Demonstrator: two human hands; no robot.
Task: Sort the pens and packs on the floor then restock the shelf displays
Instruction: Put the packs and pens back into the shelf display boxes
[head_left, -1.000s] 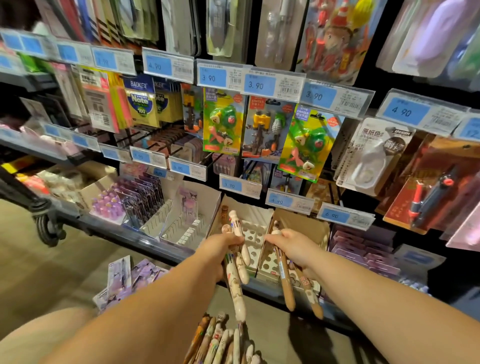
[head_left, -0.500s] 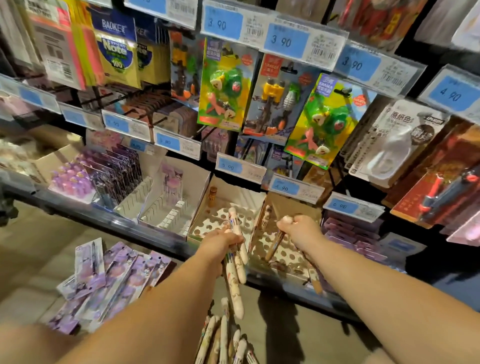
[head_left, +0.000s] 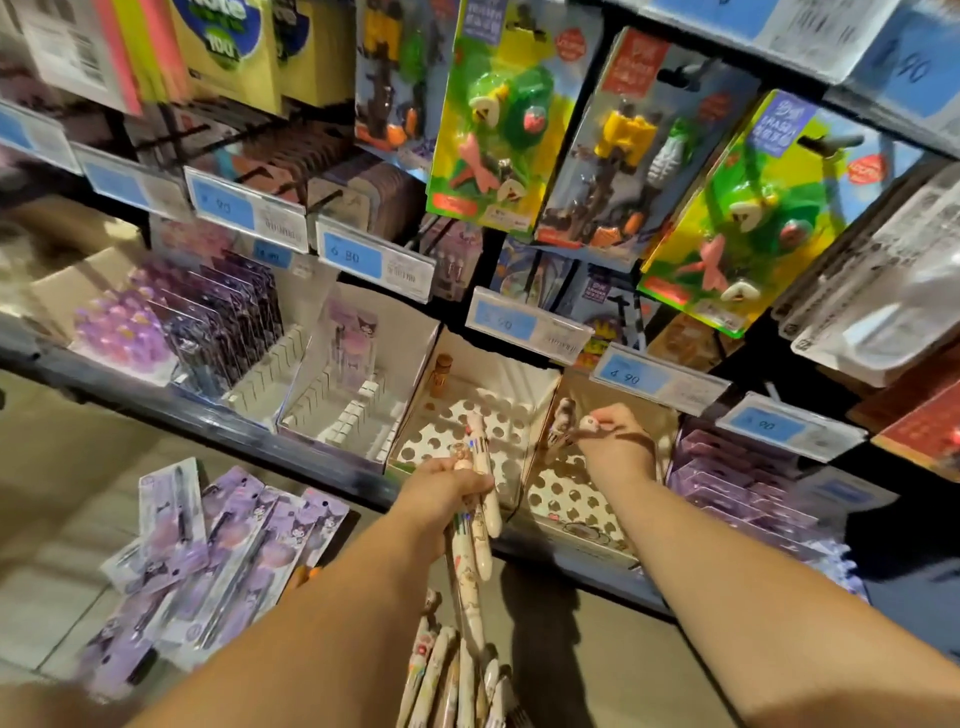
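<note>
My left hand (head_left: 441, 491) grips a bunch of cream character pens (head_left: 475, 525) in front of a white display box with round holes (head_left: 470, 418). My right hand (head_left: 615, 441) reaches into the brown display box with holes (head_left: 569, 499) to its right and pinches the top of one pen (head_left: 584, 425) standing in it. More cream pens (head_left: 457, 675) lie in a heap on the floor below. Several purple pen packs (head_left: 223, 561) are spread on the floor at the left.
The shelf edge (head_left: 197, 410) runs across in front of the boxes. A slotted white box (head_left: 343, 410) holds one purple pack, and purple packs (head_left: 223, 317) fill the box left of it. Toy blister packs (head_left: 498, 124) and price tags (head_left: 522, 325) hang above.
The view has moved closer to the shelf. My right hand has reached deeper into the brown box and set its pen upright. My left hand keeps its bunch.
</note>
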